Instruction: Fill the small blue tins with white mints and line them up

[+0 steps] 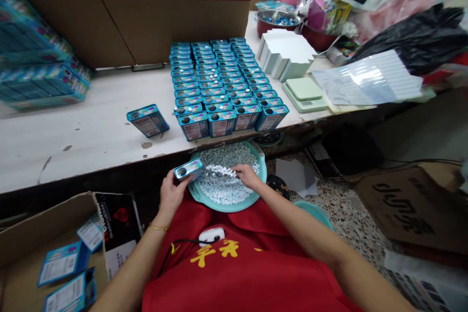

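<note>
My left hand (171, 192) grips a small blue tin (189, 169) with a dark round opening in its top, at the left rim of a teal basin (262, 163). White and pale blue pellets (228, 194), like mints or candies, fill the basin, which sits at my lap. Over them my right hand (248, 176) is closed on a scoop heaped with pellets (219, 170); the heap mostly hides the scoop. On the table edge just beyond stand several rows of similar blue tins (222, 122), some with loose pellets on top. One more tin (148, 120) stands apart to the left.
A white table (102, 107) runs across, backed by a large cardboard box (146, 14). A green scale (305, 92), white cartons (287, 51) and a metal bowl (277, 20) stand at right. An open box (22, 234) with blue packages lies lower left.
</note>
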A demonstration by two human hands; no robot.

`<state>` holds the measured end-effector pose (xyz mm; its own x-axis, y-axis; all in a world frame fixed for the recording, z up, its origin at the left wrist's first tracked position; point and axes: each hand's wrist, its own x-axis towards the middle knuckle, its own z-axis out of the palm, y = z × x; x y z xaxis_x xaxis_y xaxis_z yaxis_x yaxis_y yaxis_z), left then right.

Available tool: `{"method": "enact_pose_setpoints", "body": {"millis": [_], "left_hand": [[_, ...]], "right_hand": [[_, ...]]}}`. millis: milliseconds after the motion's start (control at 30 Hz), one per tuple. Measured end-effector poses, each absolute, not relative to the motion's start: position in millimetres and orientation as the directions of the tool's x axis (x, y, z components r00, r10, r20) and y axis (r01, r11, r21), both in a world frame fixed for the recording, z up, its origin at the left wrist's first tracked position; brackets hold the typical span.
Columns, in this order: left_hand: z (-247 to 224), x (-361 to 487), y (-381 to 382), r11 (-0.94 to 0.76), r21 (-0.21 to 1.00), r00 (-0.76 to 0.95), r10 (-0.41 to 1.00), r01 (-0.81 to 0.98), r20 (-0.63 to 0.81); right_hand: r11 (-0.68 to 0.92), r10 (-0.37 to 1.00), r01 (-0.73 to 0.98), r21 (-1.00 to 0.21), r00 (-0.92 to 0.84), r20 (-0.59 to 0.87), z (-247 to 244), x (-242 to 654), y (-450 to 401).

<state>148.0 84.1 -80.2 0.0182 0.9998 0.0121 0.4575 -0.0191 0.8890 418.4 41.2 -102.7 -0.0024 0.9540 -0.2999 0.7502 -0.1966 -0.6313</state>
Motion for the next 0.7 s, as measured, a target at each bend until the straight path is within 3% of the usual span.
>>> {"method": "enact_pose_setpoints", "body": {"millis": [100,200,300,467,567,700], "left_hand": [[-78.2,156.8,82.4,-0.064,0.834,0.067,0.997,0.547,0.032],[-75.9,170.5,78.2,-0.153,0.737,0.161,0.985,0.658,0.06],[-76.0,183.5,73.2,-0.262,0.677,0.252,0.961,0.688,0.115],[-79.7,193.2,68.0,-0.325,0.634,0.292,0.943,0.702,0.161],[-80.2,194.8,67.3,-0.364,0.613,0.33,0.928,0.702,0.174],[-80.4,195.4,67.9,-0.369,0.602,0.341,0.925,0.708,0.166]], "right_hand": [[-0.1,0.976,0.72,-0.687,-0.065,-0.209,-60.6,437.2,35.6],[-0.015,0.977,0.762,-0.648,-0.127,-0.173,-17.7,440.1,35.5],[0.046,0.963,0.861,-0.506,-0.174,-0.207,16.4,428.9,38.9],[0.138,0.935,0.978,-0.155,-0.181,-0.304,51.3,399.2,43.1],[0.184,0.931,0.981,-0.068,-0.196,-0.309,62.7,381.8,44.7],[0.214,0.93,0.976,-0.04,-0.216,-0.298,72.6,368.2,45.9]]}}
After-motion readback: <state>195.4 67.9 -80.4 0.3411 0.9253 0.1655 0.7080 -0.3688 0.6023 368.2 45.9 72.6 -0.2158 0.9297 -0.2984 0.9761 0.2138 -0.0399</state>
